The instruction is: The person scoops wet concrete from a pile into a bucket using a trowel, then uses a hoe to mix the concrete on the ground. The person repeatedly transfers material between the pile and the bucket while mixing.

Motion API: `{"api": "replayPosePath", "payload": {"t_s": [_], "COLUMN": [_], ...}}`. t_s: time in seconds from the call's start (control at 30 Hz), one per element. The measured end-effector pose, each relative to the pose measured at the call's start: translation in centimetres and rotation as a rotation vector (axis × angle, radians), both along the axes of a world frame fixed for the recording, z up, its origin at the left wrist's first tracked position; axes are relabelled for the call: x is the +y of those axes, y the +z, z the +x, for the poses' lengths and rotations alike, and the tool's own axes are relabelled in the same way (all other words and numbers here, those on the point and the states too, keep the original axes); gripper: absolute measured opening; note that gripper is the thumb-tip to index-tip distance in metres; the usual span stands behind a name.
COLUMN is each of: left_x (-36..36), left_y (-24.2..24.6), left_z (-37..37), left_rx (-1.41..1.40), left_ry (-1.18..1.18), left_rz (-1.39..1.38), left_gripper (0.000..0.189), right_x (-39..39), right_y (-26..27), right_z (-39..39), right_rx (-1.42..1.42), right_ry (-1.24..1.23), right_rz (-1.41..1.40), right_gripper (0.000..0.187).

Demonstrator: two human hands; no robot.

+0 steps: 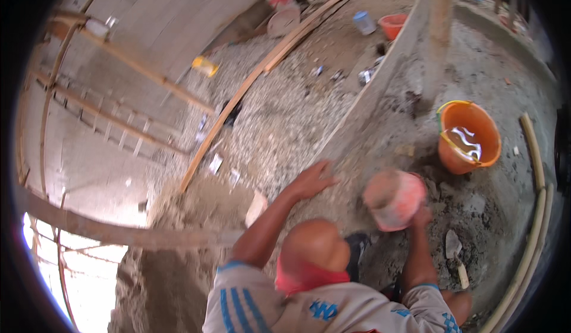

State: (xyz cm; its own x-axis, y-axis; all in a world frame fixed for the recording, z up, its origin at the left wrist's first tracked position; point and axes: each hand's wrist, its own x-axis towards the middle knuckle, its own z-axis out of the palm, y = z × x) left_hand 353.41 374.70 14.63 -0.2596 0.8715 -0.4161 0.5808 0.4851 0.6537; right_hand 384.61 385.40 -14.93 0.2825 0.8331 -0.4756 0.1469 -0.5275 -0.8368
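My right hand grips a red bucket at its near right side. The bucket is tilted and blurred, with a brown, mortar-stained area on its left; I cannot tell whether that is its base or its contents. My left hand is stretched out beside the low cement ledge, fingers apart and holding nothing. A trowel with a pale handle lies on wet grey mortar, just right of my right forearm. Beyond the red bucket stands an orange bucket with a yellow handle and reflective liquid inside.
A post rises behind the orange bucket. Bamboo poles lie along the right. Past the ledge are gravel, a long wooden plank, a red basin and a clear container with a blue lid. Sand is heaped lower left.
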Motion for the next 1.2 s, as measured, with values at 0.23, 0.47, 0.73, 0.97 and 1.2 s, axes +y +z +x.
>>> {"api": "replayPosePath", "payload": {"t_s": [0.23,0.47,0.73,0.97,1.2], "left_x": [-2.0,0.8,1.1,-0.5,1.7], "left_y": [-6.3,-1.6,3.9,3.5,3.0], "left_z": [-3.7,-0.7,1.5,3.7,5.5], "left_rx": [-0.235,-0.296,-0.368,-0.407,-0.409], "left_ry": [0.205,0.168,0.219,0.274,0.366], "left_rz": [-0.199,-0.017,0.153,0.333,0.465], "left_gripper": [0.063,0.052,0.052,0.042,0.039], "right_x": [6.1,13.8,5.3,4.1,15.7], "right_y": [4.2,24.7,9.4,7.8,32.2], "right_z": [-2.9,-7.2,-2.6,-0.4,-3.7], "right_rx": [0.603,1.138,0.574,0.349,1.072], "right_ry": [-0.036,0.151,-0.087,-0.06,0.147], "right_rz": [0.05,0.33,0.014,0.07,0.559], "right_gripper": [0.04,0.041,0.047,0.038,0.037]}}
